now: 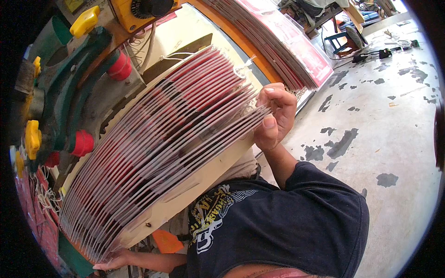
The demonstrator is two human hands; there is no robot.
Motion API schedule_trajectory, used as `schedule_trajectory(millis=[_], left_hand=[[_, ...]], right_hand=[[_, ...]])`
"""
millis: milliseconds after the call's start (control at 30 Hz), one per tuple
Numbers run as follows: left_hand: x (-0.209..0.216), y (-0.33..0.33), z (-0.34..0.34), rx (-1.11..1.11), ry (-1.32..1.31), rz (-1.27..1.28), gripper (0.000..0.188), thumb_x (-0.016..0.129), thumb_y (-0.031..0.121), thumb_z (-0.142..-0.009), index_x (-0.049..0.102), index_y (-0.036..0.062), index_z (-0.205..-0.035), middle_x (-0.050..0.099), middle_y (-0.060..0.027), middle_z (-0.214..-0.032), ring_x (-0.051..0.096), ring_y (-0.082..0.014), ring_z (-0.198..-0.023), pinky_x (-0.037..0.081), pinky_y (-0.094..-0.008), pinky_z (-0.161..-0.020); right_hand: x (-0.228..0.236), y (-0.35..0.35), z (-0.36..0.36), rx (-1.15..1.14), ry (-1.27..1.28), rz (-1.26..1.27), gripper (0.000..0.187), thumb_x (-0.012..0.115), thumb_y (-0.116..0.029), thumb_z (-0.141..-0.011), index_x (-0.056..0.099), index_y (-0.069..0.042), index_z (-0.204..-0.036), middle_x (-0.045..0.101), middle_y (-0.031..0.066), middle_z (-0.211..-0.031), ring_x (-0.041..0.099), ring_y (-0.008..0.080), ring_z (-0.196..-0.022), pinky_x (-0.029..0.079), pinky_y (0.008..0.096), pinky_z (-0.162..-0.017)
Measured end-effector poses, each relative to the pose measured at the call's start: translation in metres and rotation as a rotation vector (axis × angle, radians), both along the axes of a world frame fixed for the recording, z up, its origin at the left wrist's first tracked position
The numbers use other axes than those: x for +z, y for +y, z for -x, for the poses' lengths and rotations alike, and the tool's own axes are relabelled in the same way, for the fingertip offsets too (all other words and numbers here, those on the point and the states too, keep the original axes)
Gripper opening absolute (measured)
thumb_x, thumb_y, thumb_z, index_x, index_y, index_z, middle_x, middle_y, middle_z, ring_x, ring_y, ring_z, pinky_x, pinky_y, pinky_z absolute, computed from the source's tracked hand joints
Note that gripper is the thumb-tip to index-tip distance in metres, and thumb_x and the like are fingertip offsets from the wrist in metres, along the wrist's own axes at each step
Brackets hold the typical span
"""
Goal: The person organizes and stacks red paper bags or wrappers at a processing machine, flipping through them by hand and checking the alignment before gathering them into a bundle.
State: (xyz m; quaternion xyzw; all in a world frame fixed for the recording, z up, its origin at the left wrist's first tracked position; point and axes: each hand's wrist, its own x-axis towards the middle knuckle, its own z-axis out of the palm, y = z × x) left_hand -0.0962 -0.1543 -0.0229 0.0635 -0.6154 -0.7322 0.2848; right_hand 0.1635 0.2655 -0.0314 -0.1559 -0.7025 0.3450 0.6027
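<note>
A thick stack of flat, printed red-and-black sheets (157,134) with pale edges is fanned out across a cream tabletop (183,197). My right hand (277,113) grips its right end, fingers curled and the thumb pressed on the near sheets' edges. At the lower left, my left hand (113,260) is against the stack's other end, with one finger stretched out below it; the rest of its grip is partly hidden. A white cord (178,55) loops out at the far side of the stack.
To the left stands a dark green machine (88,78) with yellow knobs (33,139) and red round parts (83,142). Another pile of red sheets (301,55) lies at the far right beside an orange edge. An orange piece (168,242) is under the table; worn floor (343,139) extends right.
</note>
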Motion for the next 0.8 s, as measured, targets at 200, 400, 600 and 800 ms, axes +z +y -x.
schedule_trajectory(millis=[200,400,600,800], left_hand=[[0.002,0.007,-0.002,0.049,0.006,0.044,0.063,0.047,0.05,-0.101,0.047,0.0002,-0.139,0.051,-0.0196,-0.142,0.054,-0.0338,-0.126,0.045,-0.0472,-0.107],[-0.001,-0.005,0.002,-0.011,0.016,0.039,0.066,0.045,0.051,-0.102,0.045,-0.0022,-0.14,0.049,-0.0215,-0.144,0.053,-0.0361,-0.127,0.045,-0.049,-0.108],[-0.012,-0.022,0.011,-0.023,0.001,0.0,0.066,0.046,0.051,-0.101,0.046,-0.0033,-0.139,0.049,-0.0226,-0.144,0.053,-0.0362,-0.127,0.045,-0.0489,-0.107],[-0.002,-0.006,0.003,0.0,0.015,0.019,0.066,0.048,0.049,-0.101,0.045,-0.0042,-0.14,0.049,-0.0229,-0.144,0.051,-0.0366,-0.129,0.043,-0.0494,-0.109]], right_hand=[[0.0,0.0,-0.001,-0.005,-0.022,-0.001,0.052,0.06,-0.043,-0.091,0.049,0.001,-0.117,0.049,0.0111,-0.094,0.046,0.016,-0.085,0.039,0.0296,-0.079],[0.001,0.0,-0.001,0.001,-0.03,0.003,0.053,0.059,-0.044,-0.091,0.051,0.002,-0.116,0.05,0.0108,-0.095,0.046,0.0159,-0.087,0.039,0.0298,-0.08],[0.004,-0.002,-0.002,-0.011,-0.044,0.01,0.045,0.058,-0.036,-0.089,0.057,0.003,-0.111,0.052,0.0112,-0.091,0.047,0.021,-0.09,0.037,0.0351,-0.085],[-0.001,0.002,-0.002,-0.047,-0.044,-0.04,0.045,0.058,-0.043,-0.091,0.052,-0.001,-0.105,0.049,0.012,-0.098,0.048,0.018,-0.092,0.04,0.0327,-0.086]])
